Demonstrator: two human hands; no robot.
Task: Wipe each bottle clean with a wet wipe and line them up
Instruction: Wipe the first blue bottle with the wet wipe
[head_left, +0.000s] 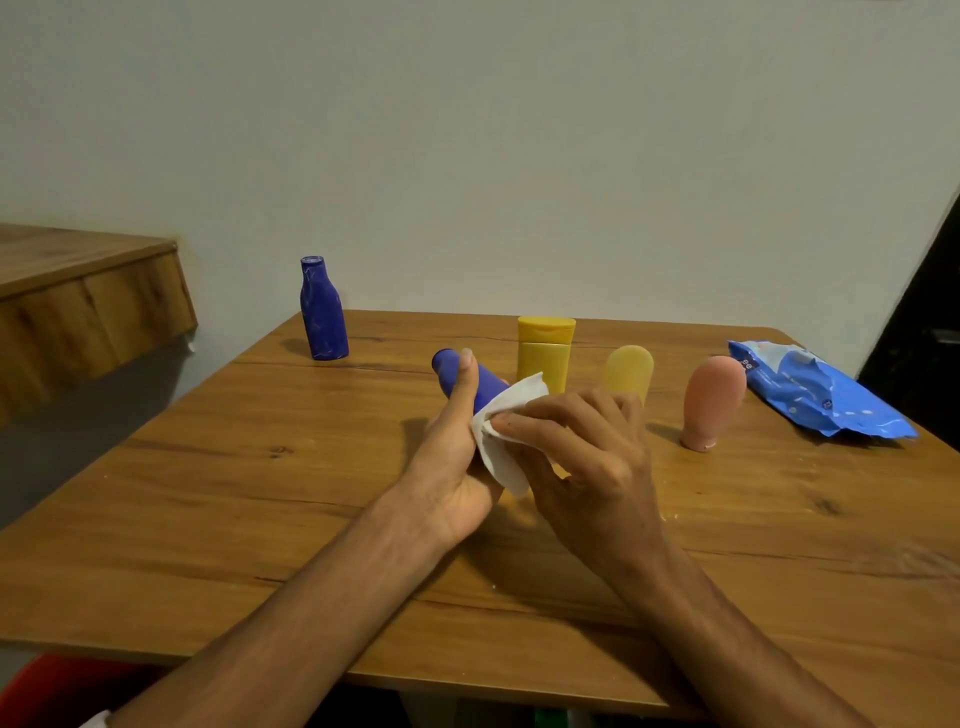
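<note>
My left hand (457, 467) grips a small blue bottle (485, 385) tilted above the middle of the wooden table (260, 493), thumb lying along its side. My right hand (587, 457) pinches a white wet wipe (506, 441) and holds it against the bottle's lower part. A taller blue bottle (322, 312) stands upright at the far left. A yellow bottle (545, 353), a pale yellow tube (629, 371) and a pink tube (710, 400) stand in a rough row behind my hands.
A blue pack of wet wipes (815, 389) lies at the table's far right. A wooden shelf (88, 291) juts from the wall on the left. Something red (57, 686) shows below the table's near left edge.
</note>
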